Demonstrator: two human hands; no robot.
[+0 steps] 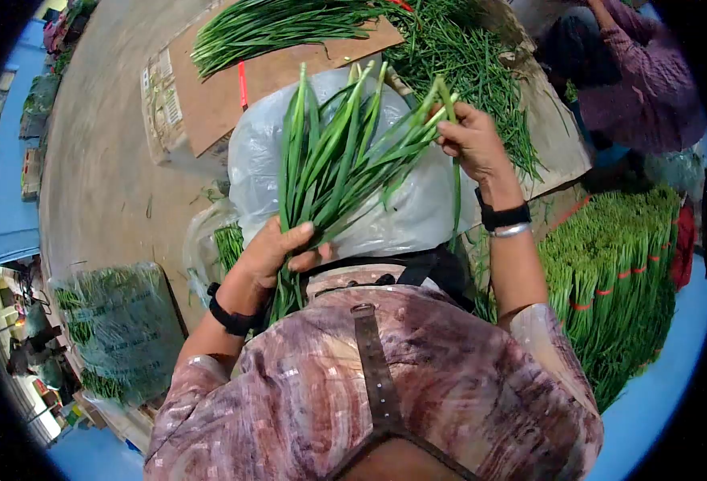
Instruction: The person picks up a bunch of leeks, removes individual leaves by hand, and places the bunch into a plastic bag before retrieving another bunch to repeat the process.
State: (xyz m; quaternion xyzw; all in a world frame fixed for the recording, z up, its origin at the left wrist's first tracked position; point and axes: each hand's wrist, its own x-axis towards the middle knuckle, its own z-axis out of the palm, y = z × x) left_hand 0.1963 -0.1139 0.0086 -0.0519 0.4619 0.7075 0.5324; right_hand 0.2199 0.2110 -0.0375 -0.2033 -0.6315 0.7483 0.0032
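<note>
My left hand [283, 250] is wrapped round a bunch of garlic chives [321, 160], whose pale cut ends fan upward over my lap. The thumb lies across the leaves, and some leaf tips hang below the hand. To the right, my right hand [473, 143] pinches a few chive stalks [441, 104] near their pale ends, apart from the main bunch's ends. One leaf dangles down from these fingers. Beneath the chives, a whitish plastic sheet [417, 216] covers my lap.
Ahead, more chives [281, 32] lie on a brown board [201, 104]. A loose green heap [465, 72] is beyond my right hand. Bundles with red bands [618, 272] stand at right, wrapped greens [121, 329] at left. Another person [642, 80] sits at upper right.
</note>
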